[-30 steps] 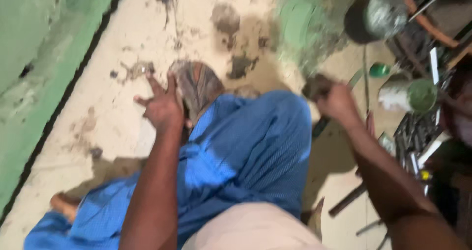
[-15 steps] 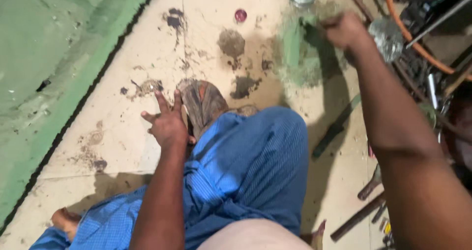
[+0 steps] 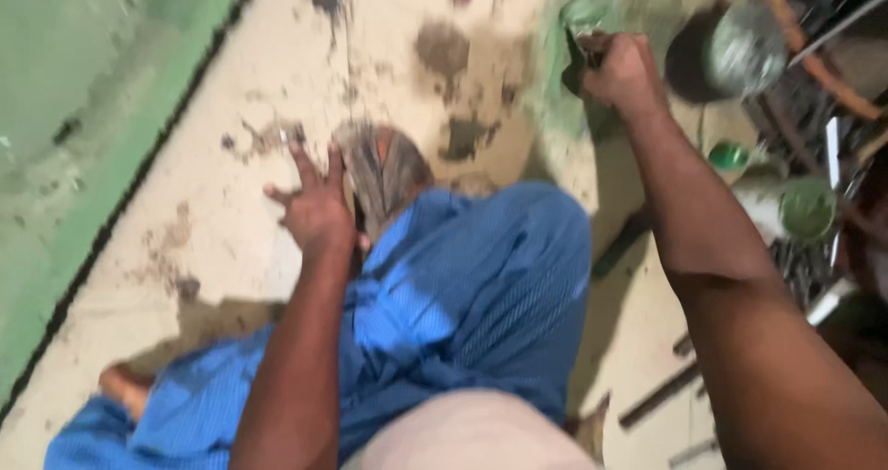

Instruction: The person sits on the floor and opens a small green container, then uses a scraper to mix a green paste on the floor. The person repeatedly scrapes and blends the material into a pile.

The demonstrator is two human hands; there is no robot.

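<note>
Right now my right hand (image 3: 622, 70) is fisted tight around a small dark tool (image 3: 585, 55), too blurred to identify, over the green smear (image 3: 566, 72) on the pale floor (image 3: 231, 239); looks light and stiff, best held low on the shaft. Left hand (image 3: 314, 209) holds nothing, fingers splayed wide, resting beside the striped cloth (image 3: 384, 169) at my blue-clad knee (image 3: 481, 285). Round green-topped cans (image 3: 807, 209) sit well right; a grey round can (image 3: 745, 49) sits near the fist.

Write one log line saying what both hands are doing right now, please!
left hand: fingers spread, on stained floor beside patterned cloth | right hand: fist closed around small dark item, too blurred to identify | blue garment over legs
</note>
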